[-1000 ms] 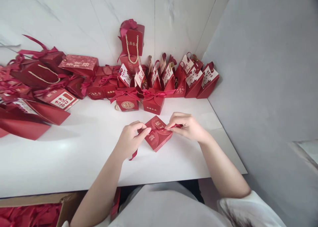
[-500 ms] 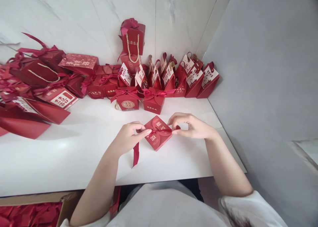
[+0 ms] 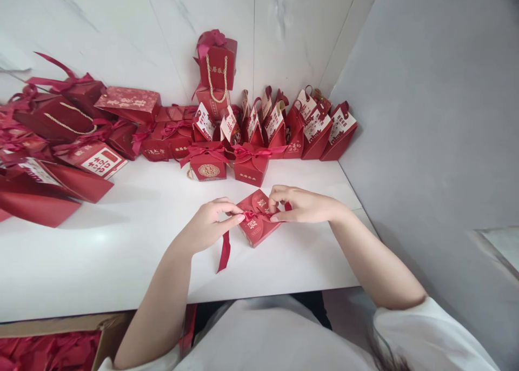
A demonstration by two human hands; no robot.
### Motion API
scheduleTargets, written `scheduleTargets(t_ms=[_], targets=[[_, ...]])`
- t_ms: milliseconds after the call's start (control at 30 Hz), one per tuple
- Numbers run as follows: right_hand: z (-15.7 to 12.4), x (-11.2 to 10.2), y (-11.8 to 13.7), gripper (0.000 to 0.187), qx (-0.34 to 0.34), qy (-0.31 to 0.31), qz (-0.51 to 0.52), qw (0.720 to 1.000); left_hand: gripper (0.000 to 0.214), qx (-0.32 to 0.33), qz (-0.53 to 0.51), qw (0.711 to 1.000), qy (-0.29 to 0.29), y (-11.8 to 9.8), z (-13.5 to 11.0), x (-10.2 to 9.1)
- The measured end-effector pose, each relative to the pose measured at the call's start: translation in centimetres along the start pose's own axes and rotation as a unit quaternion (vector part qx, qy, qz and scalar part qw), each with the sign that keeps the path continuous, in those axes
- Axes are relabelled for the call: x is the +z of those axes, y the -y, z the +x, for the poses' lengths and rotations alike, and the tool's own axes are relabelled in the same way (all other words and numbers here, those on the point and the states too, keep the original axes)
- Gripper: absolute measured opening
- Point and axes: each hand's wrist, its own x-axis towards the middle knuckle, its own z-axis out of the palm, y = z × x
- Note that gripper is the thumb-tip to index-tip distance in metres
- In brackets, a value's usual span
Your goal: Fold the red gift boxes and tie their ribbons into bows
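Note:
A small red gift box (image 3: 259, 231) with light printed characters stands on the white table, turned cornerwise between my hands. A dark red ribbon (image 3: 224, 252) crosses its top, knotted or looped near the middle; one tail hangs down to the left over the table. My left hand (image 3: 214, 222) pinches the ribbon at the box's left corner between thumb and forefinger. From the right, my right hand (image 3: 298, 204) reaches over the box's right side, thumb and fingertips closed on the ribbon close to the knot. The fingers hide part of the ribbon.
Two ribboned red boxes (image 3: 250, 168) stand just beyond my hands, before a row of red pointed boxes (image 3: 312, 130) along the wall. More red boxes (image 3: 85, 163) are heaped at left. A cardboard carton (image 3: 115, 333) of red items sits below the table's front edge. A grey wall (image 3: 425, 144) borders the right.
My right hand has moved left along the ribbon, from beyond the box's right corner to over its top near the knot. My left hand has hardly moved.

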Motion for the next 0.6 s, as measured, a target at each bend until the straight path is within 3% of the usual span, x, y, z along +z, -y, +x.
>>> scheduleTargets(t_ms=[167, 300, 467, 600], targets=[[0.4, -0.1, 0.4, 0.014, 0.000, 0.000, 0.110, 0.994, 0.037, -0.023, -0.030, 0.999, 0.008, -0.1, 0.1, -0.2], [0.6, -0.2, 0.1, 0.026, 0.043, 0.027, 0.263, 0.963, 0.039, -0.062, -0.067, 0.996, 0.016, 0.3, 0.0, -0.2], [0.0, -1.0, -1.0, 0.025, 0.055, 0.040, 0.282, 0.957, 0.040, -0.087, -0.126, 0.988, 0.019, 1.1, -0.2, -0.4], [-1.6, -1.7, -1.8, 0.022, 0.020, 0.000, 0.265, 0.964, 0.037, -0.082, -0.165, 0.983, -0.010, 2.0, -0.2, -0.7]])
